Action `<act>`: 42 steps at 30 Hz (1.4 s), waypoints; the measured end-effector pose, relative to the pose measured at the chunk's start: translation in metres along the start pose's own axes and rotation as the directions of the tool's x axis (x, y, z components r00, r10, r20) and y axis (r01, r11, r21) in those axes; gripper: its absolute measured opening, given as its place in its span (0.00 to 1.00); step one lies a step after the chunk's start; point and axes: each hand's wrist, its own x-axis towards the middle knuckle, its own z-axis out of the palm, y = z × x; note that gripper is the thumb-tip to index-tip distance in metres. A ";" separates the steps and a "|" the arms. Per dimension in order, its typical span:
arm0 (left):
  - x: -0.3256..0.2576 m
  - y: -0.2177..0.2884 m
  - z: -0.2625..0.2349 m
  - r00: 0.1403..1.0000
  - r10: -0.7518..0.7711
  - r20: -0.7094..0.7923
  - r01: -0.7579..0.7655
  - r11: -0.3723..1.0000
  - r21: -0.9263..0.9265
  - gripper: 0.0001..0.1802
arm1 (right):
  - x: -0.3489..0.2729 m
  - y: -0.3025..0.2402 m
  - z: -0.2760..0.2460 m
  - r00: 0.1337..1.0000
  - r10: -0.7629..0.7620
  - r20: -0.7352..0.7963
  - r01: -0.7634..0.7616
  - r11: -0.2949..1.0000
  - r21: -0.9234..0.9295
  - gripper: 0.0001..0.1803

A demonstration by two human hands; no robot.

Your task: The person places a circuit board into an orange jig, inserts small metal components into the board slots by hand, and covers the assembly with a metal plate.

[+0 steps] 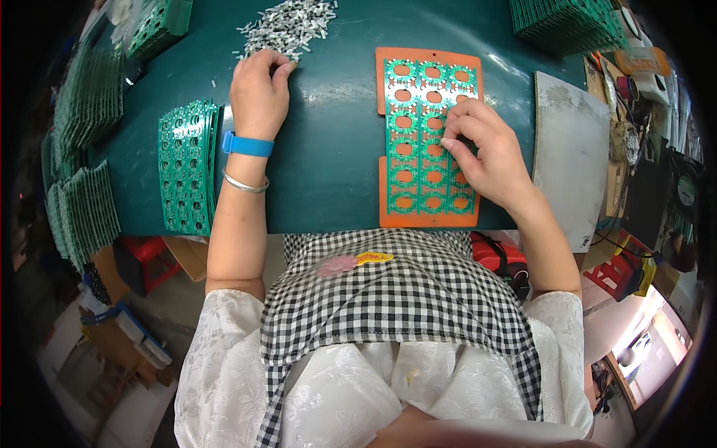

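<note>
On a dark green, smooth-topped worktable (328, 168), seen from above with twelve o'clock pointing away from the wearer and directions read from the middle of the view. At one to two o'clock, a green rectangular circuit-board panel (418, 160), pierced by three columns of oval openings, lies on a flat orange plate (407, 54) that shows through the openings and around the edges. The right hand (482, 145), at two o'clock, is over the panel's right column, thumb and fingers bent close together; whether they grip anything cannot be told. At eleven o'clock, the left hand (260, 91), above a blue wristband (250, 145) and a silver-coloured metal bangle (245, 184), reaches the near edge of a loose heap of small white, grey and black pieces (287, 28). Its thumb and fingertips are drawn together; a piece between them cannot be made out. Between nine and ten o'clock stands a stack of similar green perforated panels (179, 168); toward three o'clock, a grey flat sheet (571, 157).
</note>
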 end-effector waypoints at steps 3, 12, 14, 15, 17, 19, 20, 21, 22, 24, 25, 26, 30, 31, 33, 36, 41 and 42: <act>-0.002 0.012 -0.006 0.965 -0.253 0.064 0.261 0.925 -0.276 0.04 | -0.001 0.001 0.002 1.000 -0.014 -0.022 0.014 1.000 -0.002 0.08; -0.009 0.040 -0.016 0.905 -0.277 0.321 0.424 0.617 -0.663 0.06 | -0.002 0.001 0.002 0.999 0.005 -0.037 -0.005 1.000 -0.006 0.07; -0.012 0.044 -0.016 0.904 -0.247 0.350 0.426 0.594 -0.682 0.06 | -0.002 0.001 0.002 0.999 0.009 -0.035 -0.009 1.000 -0.005 0.07; -0.014 0.050 -0.018 0.894 -0.235 0.381 0.445 0.567 -0.693 0.06 | -0.001 0.001 0.002 1.000 -0.003 -0.024 0.003 1.000 -0.008 0.07; -0.017 0.060 -0.021 0.877 -0.213 0.430 0.474 0.526 -0.706 0.07 | 0.000 0.001 0.002 1.000 -0.014 -0.013 0.014 1.000 -0.010 0.07; -0.020 0.069 -0.023 0.870 -0.197 0.451 0.484 0.510 -0.711 0.06 | 0.000 0.001 0.003 0.999 -0.036 -0.028 0.035 0.999 -0.033 0.06; -0.021 0.072 -0.023 0.864 -0.180 0.471 0.493 0.494 -0.716 0.06 | 0.000 0.002 0.003 0.999 -0.035 -0.028 0.034 0.999 -0.034 0.06; -0.023 0.075 -0.024 0.854 -0.170 0.492 0.509 0.468 -0.722 0.06 | 0.001 0.003 0.003 0.998 -0.052 -0.035 0.050 0.998 -0.042 0.06; -0.024 0.078 -0.024 0.854 -0.169 0.492 0.509 0.468 -0.722 0.06 | 0.001 0.004 0.004 0.997 -0.068 -0.042 0.066 0.997 -0.050 0.06; -0.026 0.082 -0.025 0.841 -0.140 0.522 0.526 0.431 -0.733 0.07 | 0.001 0.003 0.002 0.998 -0.060 -0.026 0.059 0.997 -0.053 0.06; -0.025 0.084 -0.027 0.838 -0.120 0.532 0.527 0.426 -0.735 0.07 | 0.001 0.003 0.002 0.999 -0.052 -0.011 0.051 0.997 -0.056 0.06; -0.026 0.085 -0.027 0.838 -0.120 0.532 0.528 0.426 -0.735 0.07 | 0.001 0.003 0.002 0.999 -0.052 -0.011 0.051 0.997 -0.056 0.06; -0.029 0.088 -0.026 0.830 -0.086 0.551 0.537 0.386 -0.749 0.07 | 0.001 0.003 0.002 0.999 -0.049 -0.014 0.048 0.998 -0.048 0.06; -0.030 0.089 -0.026 0.823 -0.073 0.563 0.550 0.347 -0.759 0.08 | 0.001 0.003 0.002 0.999 -0.051 -0.017 0.050 0.998 -0.046 0.06; -0.031 0.092 -0.025 0.821 -0.066 0.566 0.554 0.330 -0.765 0.08 | 0.000 0.004 0.001 0.999 -0.034 -0.009 0.034 0.998 -0.045 0.06; -0.033 0.095 -0.024 0.818 -0.053 0.572 0.559 0.304 -0.771 0.08 | 0.001 0.004 0.000 1.000 -0.025 -0.001 0.025 0.999 -0.041 0.06; -0.036 0.097 -0.023 0.809 -0.047 0.586 0.571 0.300 -0.764 0.08 | 0.001 0.004 0.001 0.999 -0.051 -0.013 0.050 0.997 -0.053 0.06; -0.037 0.097 -0.022 0.808 -0.046 0.587 0.572 0.297 -0.765 0.08 | 0.001 0.004 0.002 0.999 -0.049 -0.010 0.049 0.997 -0.056 0.06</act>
